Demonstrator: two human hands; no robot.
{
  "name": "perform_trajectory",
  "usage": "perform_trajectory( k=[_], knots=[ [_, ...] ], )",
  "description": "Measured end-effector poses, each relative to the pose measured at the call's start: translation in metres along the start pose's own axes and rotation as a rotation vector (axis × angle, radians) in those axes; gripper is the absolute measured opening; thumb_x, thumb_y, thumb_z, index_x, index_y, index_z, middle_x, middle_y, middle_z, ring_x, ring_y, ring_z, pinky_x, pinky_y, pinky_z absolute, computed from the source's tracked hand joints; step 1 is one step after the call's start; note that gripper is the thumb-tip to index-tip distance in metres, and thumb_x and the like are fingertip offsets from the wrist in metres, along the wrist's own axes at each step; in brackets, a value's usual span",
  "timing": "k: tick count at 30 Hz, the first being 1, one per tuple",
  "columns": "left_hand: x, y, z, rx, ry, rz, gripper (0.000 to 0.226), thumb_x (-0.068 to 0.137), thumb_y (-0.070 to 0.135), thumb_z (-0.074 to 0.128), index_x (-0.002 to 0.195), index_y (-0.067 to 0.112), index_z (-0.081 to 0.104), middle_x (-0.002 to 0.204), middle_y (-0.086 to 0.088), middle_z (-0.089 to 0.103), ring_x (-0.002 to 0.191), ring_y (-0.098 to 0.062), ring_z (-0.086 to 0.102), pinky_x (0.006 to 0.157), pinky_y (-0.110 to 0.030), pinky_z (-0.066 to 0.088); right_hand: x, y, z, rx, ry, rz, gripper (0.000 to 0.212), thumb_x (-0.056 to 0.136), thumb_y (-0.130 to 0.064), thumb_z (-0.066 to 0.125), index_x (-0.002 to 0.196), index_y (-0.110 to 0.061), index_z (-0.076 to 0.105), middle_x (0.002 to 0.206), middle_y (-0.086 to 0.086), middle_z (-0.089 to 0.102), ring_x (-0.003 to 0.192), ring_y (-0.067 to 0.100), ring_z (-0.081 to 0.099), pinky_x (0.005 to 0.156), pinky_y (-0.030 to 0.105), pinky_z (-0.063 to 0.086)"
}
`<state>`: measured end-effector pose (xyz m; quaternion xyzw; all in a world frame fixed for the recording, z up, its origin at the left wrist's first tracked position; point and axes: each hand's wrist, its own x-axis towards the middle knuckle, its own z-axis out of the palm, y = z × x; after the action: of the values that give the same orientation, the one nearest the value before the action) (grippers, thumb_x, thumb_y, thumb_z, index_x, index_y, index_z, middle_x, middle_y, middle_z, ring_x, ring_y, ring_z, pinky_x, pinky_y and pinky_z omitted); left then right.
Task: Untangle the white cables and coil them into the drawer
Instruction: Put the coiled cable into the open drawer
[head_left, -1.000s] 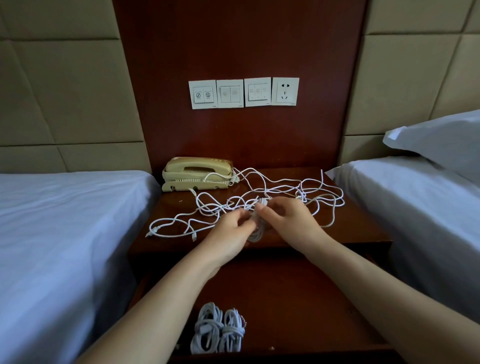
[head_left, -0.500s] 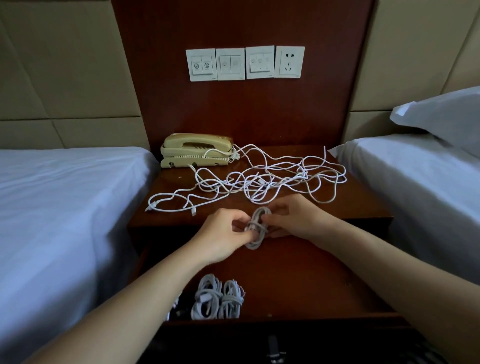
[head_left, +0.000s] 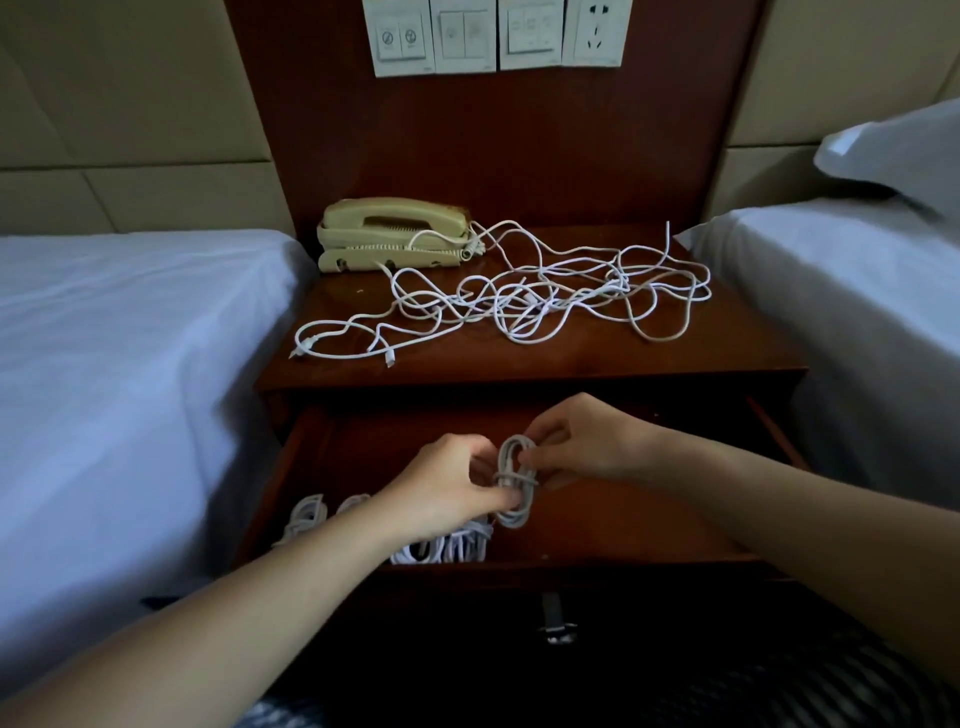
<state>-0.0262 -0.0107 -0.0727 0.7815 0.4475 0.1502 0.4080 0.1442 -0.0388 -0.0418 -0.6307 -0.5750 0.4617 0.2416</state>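
A small coiled white cable (head_left: 515, 480), wrapped round its middle, hangs over the open drawer (head_left: 613, 535). My left hand (head_left: 441, 491) pinches its lower left side and my right hand (head_left: 582, 441) pinches its upper right side. Several coiled white cables (head_left: 447, 545) lie at the drawer's front left, partly hidden by my left wrist. A tangle of loose white cables (head_left: 519, 296) spreads across the nightstand top (head_left: 571, 358).
A beige telephone (head_left: 395, 234) sits at the back left of the nightstand. Beds with white sheets flank it, left bed (head_left: 130, 364) and right bed (head_left: 857, 291). Wall switches and a socket (head_left: 498, 34) are on the wood panel behind.
Both hands have carried the coiled cable from the nightstand top down and toward me, over the open drawer. The view has tilted downward.
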Motion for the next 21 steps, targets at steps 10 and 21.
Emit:
perform_trajectory(
  k=[10, 21],
  knots=[
    [-0.002, 0.001, 0.002, 0.362, -0.109, 0.044, 0.042, 0.080, 0.045, 0.067, 0.112, 0.018, 0.063, 0.107, 0.000, 0.066, 0.102, -0.017, 0.058, 0.087, -0.040, 0.048, 0.006, 0.014, 0.009, -0.083, -0.136, 0.103, 0.016, 0.086, -0.002, 0.063, 0.100, 0.007, 0.062, 0.068, 0.012, 0.065, 0.054, 0.008, 0.064, 0.058, 0.018, 0.056],
    [0.002, -0.002, 0.001, 0.606, -0.250, -0.001, 0.057, 0.082, 0.057, 0.058, 0.128, 0.025, 0.050, 0.128, 0.000, 0.047, 0.124, -0.022, 0.037, 0.103, -0.039, 0.034, 0.011, 0.020, 0.012, -0.189, -0.279, 0.100, 0.013, 0.092, -0.007, 0.058, 0.099, 0.002, 0.064, 0.088, 0.017, 0.068, 0.068, 0.010, 0.066, 0.066, 0.019, 0.055]
  ],
)
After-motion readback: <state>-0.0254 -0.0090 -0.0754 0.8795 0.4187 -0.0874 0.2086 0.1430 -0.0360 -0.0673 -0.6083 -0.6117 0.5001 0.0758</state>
